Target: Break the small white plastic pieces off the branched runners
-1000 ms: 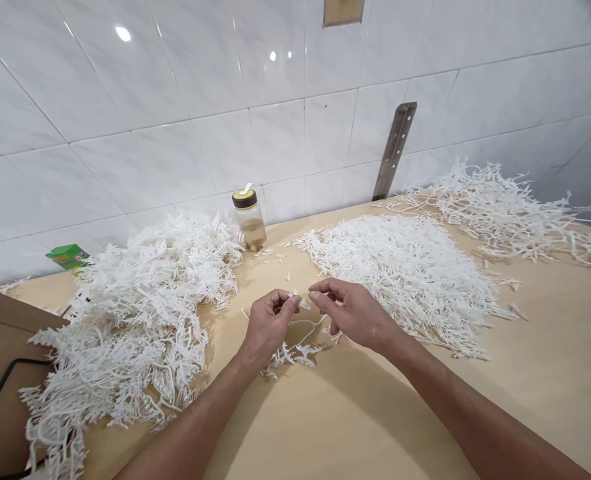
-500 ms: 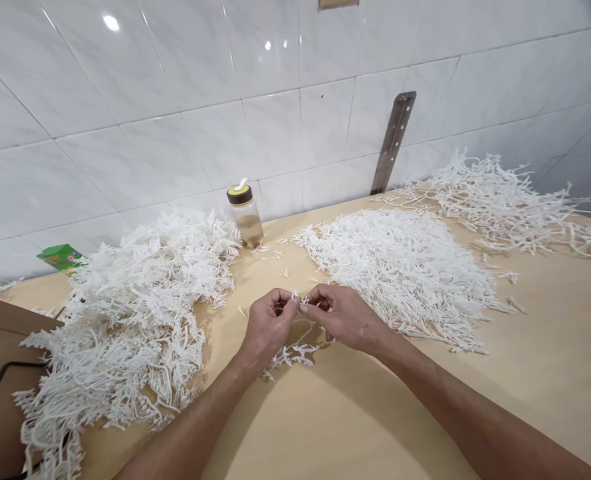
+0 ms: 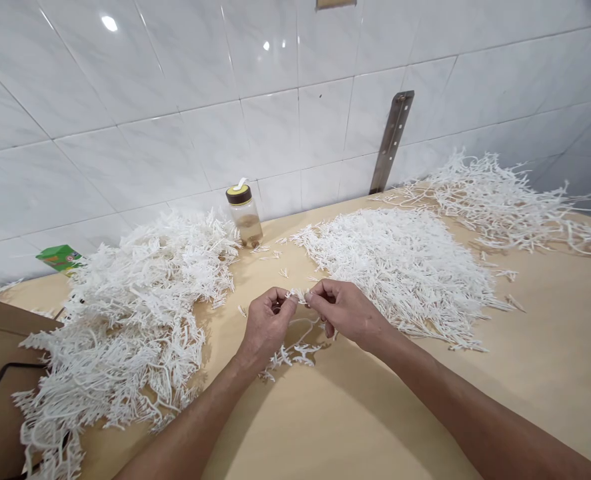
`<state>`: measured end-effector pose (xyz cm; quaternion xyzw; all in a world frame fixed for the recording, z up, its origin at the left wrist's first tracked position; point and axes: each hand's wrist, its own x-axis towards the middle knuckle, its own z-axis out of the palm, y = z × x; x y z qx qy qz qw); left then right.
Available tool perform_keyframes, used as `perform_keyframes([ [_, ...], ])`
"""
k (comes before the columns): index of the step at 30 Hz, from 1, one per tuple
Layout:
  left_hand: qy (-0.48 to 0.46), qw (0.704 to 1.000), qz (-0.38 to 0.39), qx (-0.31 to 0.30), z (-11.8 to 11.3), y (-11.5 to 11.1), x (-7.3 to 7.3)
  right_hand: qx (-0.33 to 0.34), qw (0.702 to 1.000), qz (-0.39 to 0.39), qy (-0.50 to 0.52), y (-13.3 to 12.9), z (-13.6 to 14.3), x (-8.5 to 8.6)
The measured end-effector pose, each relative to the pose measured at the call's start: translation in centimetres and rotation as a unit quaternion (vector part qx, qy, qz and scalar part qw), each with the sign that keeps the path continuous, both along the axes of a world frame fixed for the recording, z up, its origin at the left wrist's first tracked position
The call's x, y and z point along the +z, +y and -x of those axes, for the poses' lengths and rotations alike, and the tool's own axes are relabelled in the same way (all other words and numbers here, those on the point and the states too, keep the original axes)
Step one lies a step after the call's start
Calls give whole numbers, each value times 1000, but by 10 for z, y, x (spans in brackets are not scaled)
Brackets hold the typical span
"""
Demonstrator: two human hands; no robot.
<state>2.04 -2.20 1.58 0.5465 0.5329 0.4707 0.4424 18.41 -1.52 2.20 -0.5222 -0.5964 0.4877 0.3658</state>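
My left hand (image 3: 267, 327) pinches a small white branched piece (image 3: 298, 295) between thumb and forefinger. Facing it, my right hand (image 3: 344, 311) is closed in a pinch on the right side of this piece. Below the fingers a thin white stem with short side branches (image 3: 303, 353) hangs or lies close to the tabletop; its link to the held piece is partly hidden. A heap of straighter white branched pieces (image 3: 400, 267) lies just beyond my right hand. Left of my left hand is a taller, tangled heap of white branched stems (image 3: 150, 300).
Long bare white stems (image 3: 505, 200) are piled at the back right. A lidded bottle of brownish liquid (image 3: 245, 220) stands by the tiled wall. A green packet (image 3: 59, 258) and a brown box (image 3: 5, 360) are at left. A metal strip (image 3: 393, 141) leans on the wall.
My right fingertips have drawn slightly right, away from my left ones, and more of the white piece now shows between them. The heaps look the same.
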Motion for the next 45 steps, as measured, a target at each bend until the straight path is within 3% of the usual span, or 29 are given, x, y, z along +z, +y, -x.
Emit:
perform_keyframes([
  [6,-12,1000,8,-5,0,0,3,14,998,21,62,4,-2,-14],
  [13,-48,995,82,8,5,4,-3,30,999,-11,32,-1,4,-8],
  [16,-72,990,119,22,6,7,-8,9,990,-138,-21,-3,8,-10],
  [20,-90,986,135,41,8,12,-10,19,933,-349,-79,-11,18,-9],
  [23,-128,982,127,63,11,16,-10,41,912,-401,-75,-19,22,-2],
  [25,-128,983,124,49,13,16,-11,12,921,-383,-69,-20,21,2],
  [29,-95,990,106,-4,14,14,-11,-115,952,-267,-101,-5,5,0],
  [32,-88,991,94,-23,12,12,-9,-148,945,-236,-171,7,-9,-5],
  [35,-75,993,92,-27,11,11,-7,-128,934,-267,-199,10,-14,-6],
  [41,-25,996,79,-27,9,9,-6,7,956,-239,-172,-1,2,-6],
  [45,-19,997,75,-30,8,8,-6,27,958,-243,-152,-1,7,-11],
])
